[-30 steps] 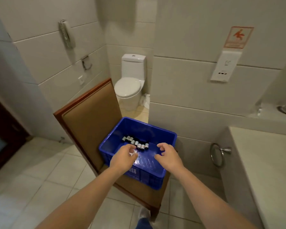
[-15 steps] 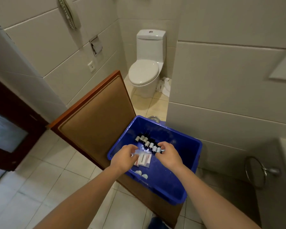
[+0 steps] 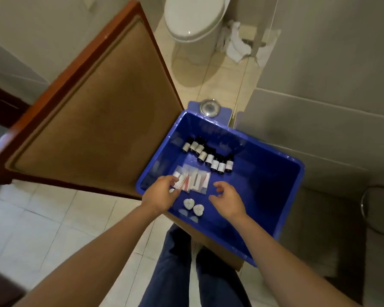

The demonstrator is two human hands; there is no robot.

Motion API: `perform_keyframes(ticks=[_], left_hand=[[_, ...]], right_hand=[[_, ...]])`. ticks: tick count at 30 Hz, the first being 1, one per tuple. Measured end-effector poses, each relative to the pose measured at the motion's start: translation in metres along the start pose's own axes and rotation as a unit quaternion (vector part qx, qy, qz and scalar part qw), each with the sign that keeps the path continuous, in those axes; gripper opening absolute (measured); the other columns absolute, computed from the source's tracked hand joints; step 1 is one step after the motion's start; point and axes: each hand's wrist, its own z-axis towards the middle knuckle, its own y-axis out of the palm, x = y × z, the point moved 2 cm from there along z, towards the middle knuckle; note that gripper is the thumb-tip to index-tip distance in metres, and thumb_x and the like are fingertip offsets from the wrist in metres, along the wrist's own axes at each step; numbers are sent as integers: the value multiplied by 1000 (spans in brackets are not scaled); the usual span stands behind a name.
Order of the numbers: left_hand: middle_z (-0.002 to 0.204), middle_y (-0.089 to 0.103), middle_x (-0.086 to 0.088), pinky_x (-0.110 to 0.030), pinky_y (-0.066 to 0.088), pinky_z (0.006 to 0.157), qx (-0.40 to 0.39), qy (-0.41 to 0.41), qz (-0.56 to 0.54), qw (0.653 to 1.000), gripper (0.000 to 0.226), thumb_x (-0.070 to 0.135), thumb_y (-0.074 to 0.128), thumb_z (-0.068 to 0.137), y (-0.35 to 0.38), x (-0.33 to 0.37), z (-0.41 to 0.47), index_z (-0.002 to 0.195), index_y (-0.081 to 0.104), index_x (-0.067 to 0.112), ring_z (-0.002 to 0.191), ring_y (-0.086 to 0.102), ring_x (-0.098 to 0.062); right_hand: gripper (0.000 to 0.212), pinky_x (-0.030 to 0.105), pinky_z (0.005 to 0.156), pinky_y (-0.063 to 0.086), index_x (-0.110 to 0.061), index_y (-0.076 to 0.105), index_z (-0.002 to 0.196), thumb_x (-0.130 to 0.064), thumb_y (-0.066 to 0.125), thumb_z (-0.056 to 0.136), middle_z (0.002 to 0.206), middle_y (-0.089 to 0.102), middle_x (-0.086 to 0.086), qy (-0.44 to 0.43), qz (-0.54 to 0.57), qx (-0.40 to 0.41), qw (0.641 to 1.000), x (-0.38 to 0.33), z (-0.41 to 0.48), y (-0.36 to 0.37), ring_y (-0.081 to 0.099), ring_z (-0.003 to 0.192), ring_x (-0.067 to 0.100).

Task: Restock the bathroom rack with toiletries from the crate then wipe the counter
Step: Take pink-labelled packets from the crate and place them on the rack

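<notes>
Crate (image 3: 261,187) is blue plastic, sitting on the brown seat of a chair (image 3: 102,120), right under you. It holds stock:
- a slanted row of small dark bottles (image 3: 208,157) with white labels, toward the far side
- a fan of clear packets (image 3: 193,181) with white and red contents, mid-floor
- heart-shaped soaps (image 3: 188,204) near the front wall

Your hands are both inside the crate and apart. Your left hand (image 3: 161,193) has its fingers curled down onto the left edge of the packets. It is touching them, but I can't tell if it has a real pinch. Your right hand (image 3: 227,199) hovers just right of the packets with fingers loosely bent, holding nothing and touching nothing.

Progress looks very early, still at the picking stage. All the visible stock is in the crate and nothing is lifted clear. The rack and the tabletop to be wiped are both out of view, so I can't say what is stocked already. Carrying items over, placing them and the wipe all look undone. No wiping cloth is in either hand.

Around it: toilet (image 3: 193,18) beyond the chair, crumpled white cloth (image 3: 236,45) on the floor tiles beside it, grey tiled wall to the right.
</notes>
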Motion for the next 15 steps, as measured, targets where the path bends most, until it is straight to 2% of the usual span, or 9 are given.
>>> perform_keyframes(ticks=[6,10,15], left_hand=[[140,44,5,-40,53,89,-54,-1,35,998,44,31,60,93,24,-16,56,135,46,27,109,59,-17],[145,37,1,-42,52,90,-88,-8,61,994,49,32,59,93,39,-24,92,139,43,26,110,58,-22],[147,32,-4,-45,48,95,-121,4,81,989,60,21,62,91,56,-31,128,144,35,21,116,54,-26]], right_hand=[[46,28,78,45,-20,48,135,-21,61,91,131,51,2,55,33,12,998,20,44,33,56,105,17],[45,30,79,47,-19,49,133,-21,62,90,126,54,0,85,52,26,995,26,73,53,57,100,17],[44,30,75,47,-19,50,131,-22,62,89,116,57,-1,121,86,48,988,32,108,72,59,94,17]])
